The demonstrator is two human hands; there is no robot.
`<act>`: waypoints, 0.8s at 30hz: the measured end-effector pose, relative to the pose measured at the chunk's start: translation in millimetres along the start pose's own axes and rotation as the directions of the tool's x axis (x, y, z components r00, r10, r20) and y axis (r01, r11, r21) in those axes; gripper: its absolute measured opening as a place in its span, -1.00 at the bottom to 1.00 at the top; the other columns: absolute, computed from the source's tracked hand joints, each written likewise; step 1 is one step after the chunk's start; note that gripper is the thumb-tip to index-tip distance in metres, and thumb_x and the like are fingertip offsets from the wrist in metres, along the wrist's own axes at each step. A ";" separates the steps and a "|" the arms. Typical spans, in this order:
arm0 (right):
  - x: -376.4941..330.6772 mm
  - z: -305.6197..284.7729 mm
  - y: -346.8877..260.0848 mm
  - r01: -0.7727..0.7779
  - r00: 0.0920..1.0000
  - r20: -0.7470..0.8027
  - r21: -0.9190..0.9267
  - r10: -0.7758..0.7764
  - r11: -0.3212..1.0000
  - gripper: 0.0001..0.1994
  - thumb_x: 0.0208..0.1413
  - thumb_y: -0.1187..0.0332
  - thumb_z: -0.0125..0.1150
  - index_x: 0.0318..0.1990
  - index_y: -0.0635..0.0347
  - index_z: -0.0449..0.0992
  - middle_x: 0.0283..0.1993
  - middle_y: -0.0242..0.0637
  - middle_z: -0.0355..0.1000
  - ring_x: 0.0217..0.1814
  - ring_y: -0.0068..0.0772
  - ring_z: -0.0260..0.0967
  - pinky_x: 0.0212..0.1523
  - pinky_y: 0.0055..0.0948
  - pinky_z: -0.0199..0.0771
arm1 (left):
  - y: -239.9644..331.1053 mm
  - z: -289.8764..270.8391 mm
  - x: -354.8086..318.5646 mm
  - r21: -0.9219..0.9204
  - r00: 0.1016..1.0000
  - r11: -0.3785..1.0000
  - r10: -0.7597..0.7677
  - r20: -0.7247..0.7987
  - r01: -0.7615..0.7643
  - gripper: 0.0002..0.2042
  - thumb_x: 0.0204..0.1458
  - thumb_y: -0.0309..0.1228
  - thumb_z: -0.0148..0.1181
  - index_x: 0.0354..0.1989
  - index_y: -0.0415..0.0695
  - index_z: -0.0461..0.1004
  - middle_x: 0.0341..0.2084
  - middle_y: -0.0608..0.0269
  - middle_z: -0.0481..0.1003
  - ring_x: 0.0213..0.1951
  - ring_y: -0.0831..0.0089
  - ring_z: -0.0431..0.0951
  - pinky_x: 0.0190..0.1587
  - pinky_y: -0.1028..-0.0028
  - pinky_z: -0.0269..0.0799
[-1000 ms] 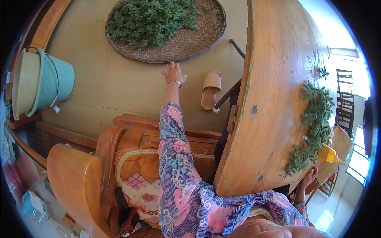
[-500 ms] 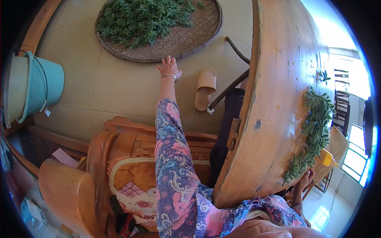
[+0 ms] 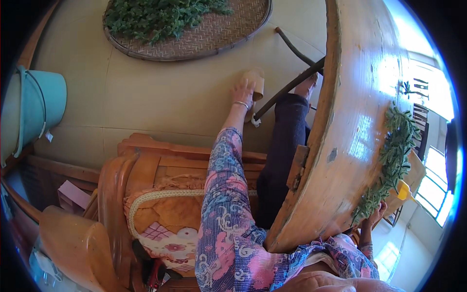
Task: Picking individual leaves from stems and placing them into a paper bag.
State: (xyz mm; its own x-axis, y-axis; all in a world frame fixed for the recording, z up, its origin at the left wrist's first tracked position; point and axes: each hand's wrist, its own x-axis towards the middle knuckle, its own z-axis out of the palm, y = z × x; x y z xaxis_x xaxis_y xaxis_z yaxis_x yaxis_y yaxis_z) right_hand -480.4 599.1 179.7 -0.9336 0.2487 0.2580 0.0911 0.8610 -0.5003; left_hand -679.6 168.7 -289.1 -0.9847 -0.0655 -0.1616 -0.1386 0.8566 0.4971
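Head view: my left hand [image 3: 242,92] is stretched down toward the floor [image 3: 146,97], fingers loose and spread, holding nothing, w/ a bracelet on the wrist. It's just beside a tan slipper [image 3: 256,80], maybe touching; can't tell. Beyond it, a round woven tray [image 3: 228,34] piled w/ green leaves [image 3: 155,14] lies flat on the floor, apart from the hand. My right hand [image 3: 373,216] is at the far edge of the wooden table [image 3: 350,121], fingers curled at the end of a row of greens [image 3: 394,155]; can't tell if they grip. Yellow tag-like piece [image 3: 404,191] near that hand. Teal bucket [image 3: 34,104] far left. Wooden chair [image 3: 146,170] w/ patterned cushion [image 3: 170,219] below my sleeve.
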 end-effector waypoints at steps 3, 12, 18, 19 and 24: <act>-1.1 -1.6 -3.7 -0.006 0.999 0.040 0.010 0.006 1.000 -0.83 0.18 0.38 -0.11 -0.15 0.18 0.38 -0.27 -0.39 0.31 -0.25 -0.50 0.17 -0.08 -0.55 0.15 | 9.5 6.8 1.6 -0.182 0.992 0.977 -0.103 0.075 0.115 -0.54 -0.02 -0.18 0.14 0.12 0.21 0.30 0.10 0.27 0.30 -0.05 0.07 0.41 -0.01 -0.01 0.29; 4.7 -1.5 20.1 0.024 0.999 -0.025 -0.024 -0.024 0.999 -0.84 0.18 0.38 -0.11 -0.17 0.16 0.37 -0.29 -0.40 0.30 -0.26 -0.49 0.17 -0.08 -0.56 0.14 | -6.4 29.8 -29.1 -0.068 0.969 0.998 0.001 0.245 0.016 -0.78 0.02 -0.30 0.04 -0.16 0.02 0.49 -0.12 0.12 0.43 -0.13 0.07 0.47 -0.22 0.11 0.48; 17.3 -28.0 104.1 -0.150 0.969 -0.198 -0.004 0.146 0.989 -0.85 0.18 0.38 -0.10 -0.16 0.16 0.37 -0.29 -0.41 0.30 -0.26 -0.50 0.17 -0.08 -0.57 0.14 | 1.5 -3.2 -49.7 -0.121 0.838 0.992 0.100 0.537 -0.041 -0.67 -0.20 -0.22 0.26 -0.23 -0.08 0.55 -0.19 0.14 0.52 -0.19 0.17 0.53 -0.18 0.26 0.50; 17.9 -28.6 107.6 -0.141 0.973 -0.188 -0.011 0.136 0.990 -0.85 0.18 0.37 -0.10 -0.16 0.15 0.37 -0.29 -0.41 0.30 -0.26 -0.51 0.17 -0.08 -0.57 0.14 | 0.5 -10.8 -56.0 -0.132 0.809 0.990 0.116 0.576 -0.048 -0.64 -0.24 -0.21 0.29 -0.24 -0.10 0.57 -0.21 0.15 0.53 -0.20 0.19 0.54 -0.18 0.28 0.50; 15.6 -29.1 109.7 -0.128 0.980 -0.156 -0.016 0.124 0.992 -0.84 0.19 0.37 -0.10 -0.14 0.15 0.37 -0.28 -0.41 0.30 -0.26 -0.53 0.16 -0.08 -0.58 0.14 | -37.3 -40.8 -11.8 0.079 0.966 0.996 -0.054 0.252 0.035 -0.59 -0.23 -0.15 0.29 -0.15 -0.01 0.53 -0.18 0.17 0.49 -0.26 0.15 0.50 -0.26 0.20 0.46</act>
State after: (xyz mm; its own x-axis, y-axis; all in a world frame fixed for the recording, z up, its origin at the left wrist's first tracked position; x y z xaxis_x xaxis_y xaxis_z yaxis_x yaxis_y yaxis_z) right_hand -475.0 710.3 152.9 -0.8498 0.4195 0.3193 0.2152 0.8290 -0.5163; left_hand -667.1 116.7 -270.9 -0.9174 0.0192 -0.3974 -0.1644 0.8913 0.4226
